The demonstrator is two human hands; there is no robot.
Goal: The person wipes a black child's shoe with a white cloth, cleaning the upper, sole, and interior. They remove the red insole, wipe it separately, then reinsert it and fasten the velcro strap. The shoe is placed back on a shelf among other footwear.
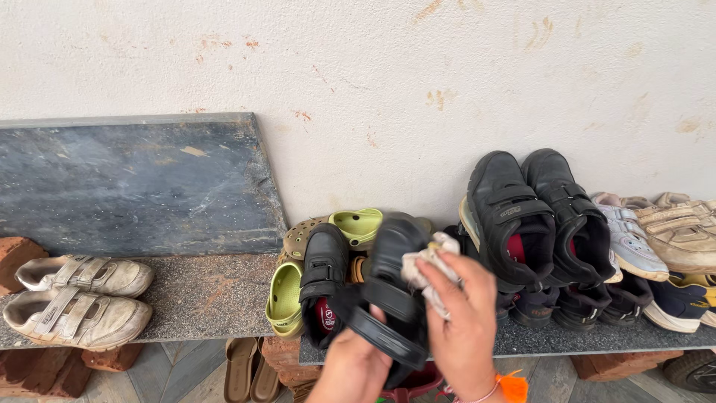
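Note:
My left hand (354, 366) grips a black sandal (388, 298) by its lower strap and holds it up in front of the stone shelf (209, 295). Against the sandal's upper part my right hand (462, 321) presses a crumpled whitish cloth (426, 267). Just left of the sandal stands a small black strap shoe (323, 272) with a red insole. Green clogs (286, 298) lie beside and behind it.
Two worn white strap shoes (74, 298) lie at the shelf's left end. A dark stone slab (134, 186) leans on the wall. Black high shoes (537, 216) lean on the wall, with pale sneakers (664, 235) at the right. Brown sandals (250, 373) lie on the floor below.

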